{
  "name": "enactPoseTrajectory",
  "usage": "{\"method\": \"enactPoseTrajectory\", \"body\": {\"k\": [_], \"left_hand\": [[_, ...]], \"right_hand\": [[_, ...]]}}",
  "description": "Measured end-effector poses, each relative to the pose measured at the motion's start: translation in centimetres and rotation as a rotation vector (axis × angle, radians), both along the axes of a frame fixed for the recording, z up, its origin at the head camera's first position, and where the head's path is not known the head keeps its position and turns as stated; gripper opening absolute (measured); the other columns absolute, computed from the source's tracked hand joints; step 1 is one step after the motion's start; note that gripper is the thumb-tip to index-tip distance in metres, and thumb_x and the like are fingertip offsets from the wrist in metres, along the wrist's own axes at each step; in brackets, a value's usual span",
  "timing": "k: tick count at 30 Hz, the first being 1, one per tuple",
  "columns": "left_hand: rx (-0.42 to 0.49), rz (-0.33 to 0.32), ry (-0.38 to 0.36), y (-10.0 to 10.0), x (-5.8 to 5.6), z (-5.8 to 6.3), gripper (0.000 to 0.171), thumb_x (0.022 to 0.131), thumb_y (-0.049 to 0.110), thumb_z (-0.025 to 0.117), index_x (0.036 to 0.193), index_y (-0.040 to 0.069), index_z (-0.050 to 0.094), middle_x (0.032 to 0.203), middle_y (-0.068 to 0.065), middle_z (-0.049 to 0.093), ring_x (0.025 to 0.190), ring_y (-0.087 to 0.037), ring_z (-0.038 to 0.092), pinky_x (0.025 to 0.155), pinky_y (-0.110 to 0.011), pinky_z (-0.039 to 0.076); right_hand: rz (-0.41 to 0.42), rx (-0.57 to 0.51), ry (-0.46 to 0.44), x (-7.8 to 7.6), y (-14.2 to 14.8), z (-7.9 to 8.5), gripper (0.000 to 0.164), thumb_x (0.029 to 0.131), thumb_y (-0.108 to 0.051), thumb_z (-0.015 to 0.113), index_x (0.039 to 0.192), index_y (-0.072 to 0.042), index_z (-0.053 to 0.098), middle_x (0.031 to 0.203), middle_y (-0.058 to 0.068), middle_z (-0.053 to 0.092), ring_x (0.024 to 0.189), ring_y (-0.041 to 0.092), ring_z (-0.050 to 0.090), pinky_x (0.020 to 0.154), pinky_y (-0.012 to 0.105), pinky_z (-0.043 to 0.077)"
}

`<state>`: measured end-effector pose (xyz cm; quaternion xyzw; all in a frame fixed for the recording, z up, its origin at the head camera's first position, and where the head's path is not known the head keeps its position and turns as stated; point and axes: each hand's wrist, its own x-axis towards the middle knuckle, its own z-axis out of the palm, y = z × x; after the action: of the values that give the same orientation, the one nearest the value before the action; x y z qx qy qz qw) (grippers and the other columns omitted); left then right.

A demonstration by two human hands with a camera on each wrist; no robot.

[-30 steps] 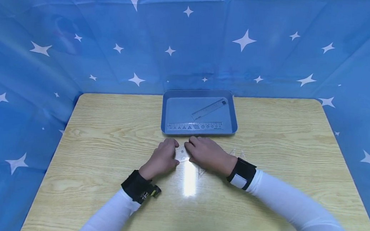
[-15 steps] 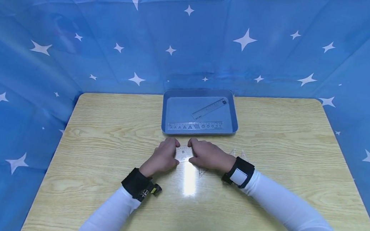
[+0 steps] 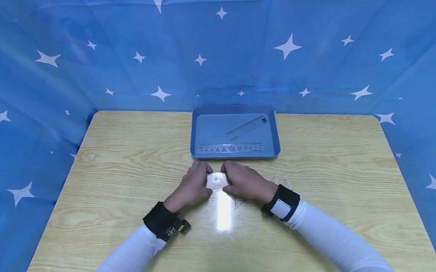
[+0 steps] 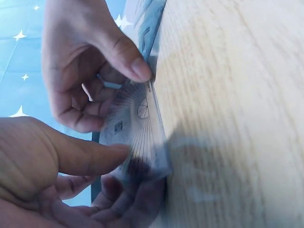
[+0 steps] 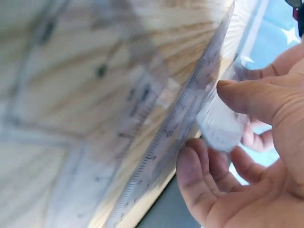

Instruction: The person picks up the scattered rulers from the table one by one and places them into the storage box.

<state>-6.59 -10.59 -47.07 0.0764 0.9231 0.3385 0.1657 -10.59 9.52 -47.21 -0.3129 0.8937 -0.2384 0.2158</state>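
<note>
A clear protractor (image 3: pixel 217 181) is held between both hands just in front of the blue tray. My left hand (image 3: pixel 193 184) pinches its left end, with the thumb on the printed face in the left wrist view and the fingers behind. At the other end, my right hand (image 3: pixel 246 182) pinches it between thumb and fingers. Printed degree lines fan across the protractor (image 4: pixel 137 126) in the left wrist view. Beneath and beside the right hand lie clear set squares (image 3: pixel 238 202), partly hidden by that hand and wrist.
Behind the hands stands the blue tray (image 3: pixel 201 109). Inside it, a plain clear ruler (image 3: pixel 246 128) lies diagonally, and a ruler with cut-out shapes (image 3: pixel 230 148) lies along the front. A blue star-patterned cloth (image 3: pixel 239 49) hangs behind the wooden table (image 3: pixel 126 146).
My right hand has shifted slightly at the protractor's right end, uncovering more of it. The protractor's face now looks brighter. My left hand has stayed nearly still.
</note>
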Motion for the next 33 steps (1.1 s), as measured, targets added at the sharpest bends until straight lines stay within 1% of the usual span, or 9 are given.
{"method": "enactPoseTrajectory", "body": {"k": [4, 7, 10, 14, 16, 20, 23, 28, 33], "left_hand": [[0.031, 0.026, 0.031, 0.1, 0.1, 0.0, 0.04, 0.082, -0.003, 0.076, 0.117, 0.004, 0.056, 0.104, -0.01, 0.053, 0.1, -0.029, 0.052, 0.089, -0.043, 0.045], [0.053, 0.025, 0.063, 0.1, 0.0, 0.1, 0.034, 0.084, -0.008, 0.07, 0.114, 0.003, 0.057, 0.096, -0.009, 0.053, 0.093, -0.025, 0.052, 0.084, -0.04, 0.046], [0.101, 0.033, 0.066, 0.0, -0.1, 0.4, 0.032, 0.084, -0.012, 0.067, 0.111, 0.003, 0.058, 0.089, -0.007, 0.053, 0.088, -0.022, 0.051, 0.079, -0.036, 0.044], [0.152, 0.057, 0.059, -0.1, -0.3, 0.7, 0.029, 0.084, -0.014, 0.067, 0.106, 0.003, 0.061, 0.086, -0.006, 0.054, 0.083, -0.02, 0.051, 0.074, -0.032, 0.043], [0.155, 0.06, 0.073, -0.2, -0.3, 0.8, 0.028, 0.083, -0.015, 0.067, 0.104, 0.003, 0.061, 0.085, -0.006, 0.054, 0.081, -0.019, 0.051, 0.073, -0.032, 0.044], [0.159, 0.045, 0.126, -0.3, -0.3, 1.4, 0.028, 0.082, -0.015, 0.068, 0.103, 0.002, 0.062, 0.085, -0.005, 0.054, 0.081, -0.019, 0.051, 0.073, -0.032, 0.044], [0.164, 0.035, 0.178, -0.4, -0.4, 2.3, 0.027, 0.084, -0.014, 0.067, 0.104, 0.002, 0.062, 0.089, -0.007, 0.054, 0.084, -0.02, 0.052, 0.074, -0.032, 0.045], [0.179, 0.013, 0.239, -0.6, -1.1, 4.2, 0.032, 0.088, -0.012, 0.069, 0.117, 0.001, 0.062, 0.103, -0.012, 0.057, 0.086, -0.021, 0.057, 0.075, -0.032, 0.051], [0.14, -0.034, 0.249, -0.5, -2.3, 5.6, 0.047, 0.089, -0.007, 0.074, 0.134, -0.001, 0.06, 0.115, -0.014, 0.057, 0.085, -0.021, 0.06, 0.073, -0.033, 0.053]], "right_hand": [[0.013, 0.035, 0.108, 0.4, -0.2, 0.0, 0.045, 0.088, -0.023, 0.081, 0.121, -0.003, 0.058, 0.106, 0.006, 0.052, 0.089, 0.018, 0.052, 0.078, 0.034, 0.051], [0.043, 0.044, 0.211, 0.8, -0.2, 0.0, 0.045, 0.087, -0.023, 0.081, 0.119, -0.001, 0.059, 0.104, 0.007, 0.053, 0.092, 0.021, 0.049, 0.08, 0.036, 0.05], [0.078, 0.029, 0.281, 1.0, -0.2, -0.1, 0.041, 0.087, -0.019, 0.08, 0.116, 0.0, 0.057, 0.102, 0.008, 0.053, 0.091, 0.023, 0.049, 0.081, 0.037, 0.048], [0.086, -0.022, 0.269, 1.2, -0.2, -0.2, 0.04, 0.087, -0.007, 0.075, 0.12, 0.003, 0.053, 0.106, 0.011, 0.052, 0.095, 0.023, 0.049, 0.085, 0.038, 0.049], [0.078, -0.047, 0.253, 1.2, -0.1, -0.1, 0.043, 0.086, -0.003, 0.071, 0.124, 0.005, 0.052, 0.109, 0.013, 0.051, 0.098, 0.022, 0.05, 0.088, 0.037, 0.051], [0.061, -0.067, 0.229, 1.1, 0.0, 0.7, 0.048, 0.088, -0.001, 0.067, 0.132, 0.007, 0.05, 0.116, 0.016, 0.05, 0.101, 0.021, 0.053, 0.091, 0.035, 0.053], [0.046, -0.065, 0.235, 0.8, 0.2, 1.6, 0.049, 0.09, -0.004, 0.07, 0.134, 0.006, 0.05, 0.12, 0.015, 0.051, 0.1, 0.019, 0.054, 0.089, 0.034, 0.054], [0.065, -0.076, 0.333, -0.2, 0.5, 3.3, 0.05, 0.094, -0.009, 0.074, 0.137, 0.003, 0.052, 0.118, 0.013, 0.052, 0.096, 0.017, 0.054, 0.083, 0.031, 0.053], [0.065, -0.076, 0.378, -1.7, 0.6, 4.8, 0.053, 0.097, -0.014, 0.073, 0.142, 0.002, 0.051, 0.119, 0.015, 0.053, 0.089, 0.018, 0.053, 0.076, 0.03, 0.051]]}}
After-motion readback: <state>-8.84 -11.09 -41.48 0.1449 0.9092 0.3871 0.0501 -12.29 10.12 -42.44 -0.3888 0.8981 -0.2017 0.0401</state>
